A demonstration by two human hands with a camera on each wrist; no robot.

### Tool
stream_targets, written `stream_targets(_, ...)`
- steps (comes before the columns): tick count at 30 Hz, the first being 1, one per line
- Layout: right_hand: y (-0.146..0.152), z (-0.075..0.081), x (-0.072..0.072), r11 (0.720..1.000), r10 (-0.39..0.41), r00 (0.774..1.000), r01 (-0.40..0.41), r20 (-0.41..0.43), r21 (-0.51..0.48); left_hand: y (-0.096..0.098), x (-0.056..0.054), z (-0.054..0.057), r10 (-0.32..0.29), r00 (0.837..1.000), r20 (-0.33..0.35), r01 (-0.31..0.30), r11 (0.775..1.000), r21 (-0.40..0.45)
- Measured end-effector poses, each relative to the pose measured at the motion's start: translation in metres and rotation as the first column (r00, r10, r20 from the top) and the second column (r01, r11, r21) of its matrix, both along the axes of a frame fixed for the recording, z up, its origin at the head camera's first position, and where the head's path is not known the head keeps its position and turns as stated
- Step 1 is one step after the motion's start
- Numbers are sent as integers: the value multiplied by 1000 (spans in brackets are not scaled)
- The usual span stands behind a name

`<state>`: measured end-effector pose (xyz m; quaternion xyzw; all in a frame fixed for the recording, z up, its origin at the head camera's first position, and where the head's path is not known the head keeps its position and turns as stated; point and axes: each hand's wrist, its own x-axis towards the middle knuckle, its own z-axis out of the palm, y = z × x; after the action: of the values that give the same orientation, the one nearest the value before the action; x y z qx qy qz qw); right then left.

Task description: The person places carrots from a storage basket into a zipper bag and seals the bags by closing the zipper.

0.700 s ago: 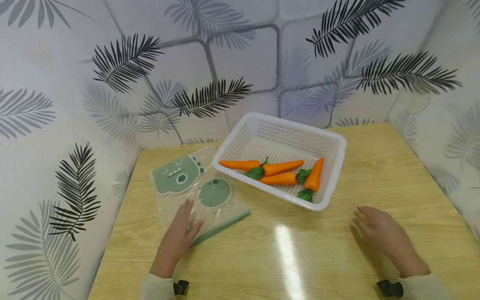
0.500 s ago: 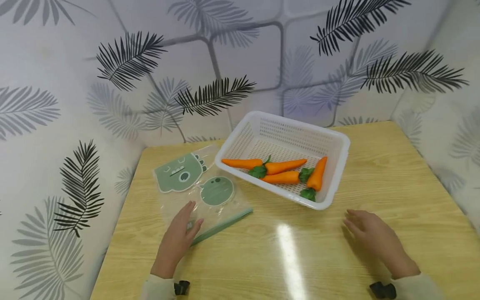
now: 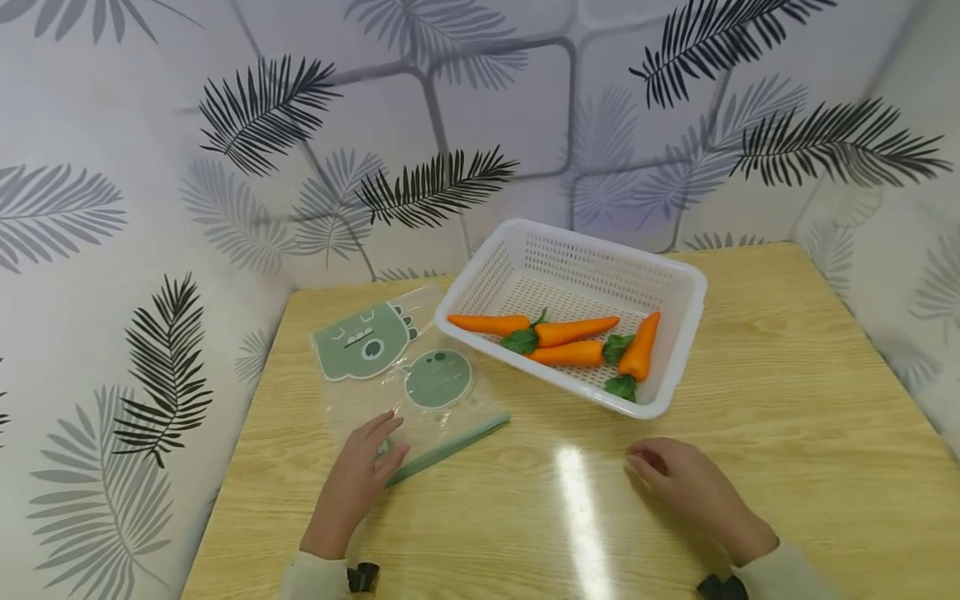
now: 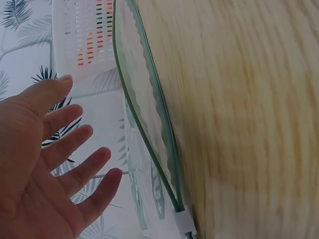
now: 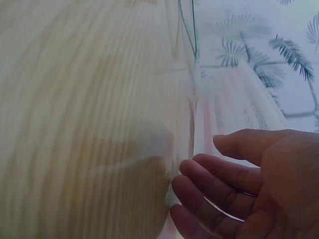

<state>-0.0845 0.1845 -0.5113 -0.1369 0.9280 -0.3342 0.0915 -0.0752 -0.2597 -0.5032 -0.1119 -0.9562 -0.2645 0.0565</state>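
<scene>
A clear zip bag (image 3: 375, 400) with green cartoon prints lies flat at the table's left, its green zip edge facing the person. Over its near corner hovers my left hand (image 3: 356, 483), fingers spread and loosely bent, holding nothing. In the left wrist view the bag's mouth (image 4: 144, 124) gapes a little, with a white slider (image 4: 185, 222) at one end. My right hand (image 3: 693, 492) is over the bare wood in front of the basket, fingers loosely curved and nothing in them. Several orange carrots (image 3: 573, 331) with green tops lie in the white basket (image 3: 633, 408).
The wooden table (image 3: 787, 375) meets a leaf-patterned wall covering (image 3: 480, 108) at its back and sides. The basket stands at the table's back, its left corner close beside the bag. A bright light reflection (image 3: 577, 517) streaks the table's front middle.
My right hand has moved left across the table, toward the middle. The left hand stays near the bag's corner, its fingers slightly more bent. The bag, basket and carrots stay put.
</scene>
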Motion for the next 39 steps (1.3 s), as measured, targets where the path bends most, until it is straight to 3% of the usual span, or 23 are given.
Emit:
stream_targets(12, -46, -6, -16, 989, 121, 993, -122, -14, -85, 17, -1, 6, -64, 997, 35, 63, 998, 29)
stream_targets(18, -66, -11, -24, 984, 150, 987, -154, -53, -90, 26, -4, 0, -86, 993, 78, 88, 996, -21)
stream_targets(26, -99, -8, -28, 962, 247, 967, -253, -65, -107, 30, -3, -6, -105, 984, 141, 116, 991, -68)
stream_targets(39, -140, -15, -44, 974, 189, 976, -200, -104, -106, 35, -9, -15, -101, 992, 69, 107, 991, -80)
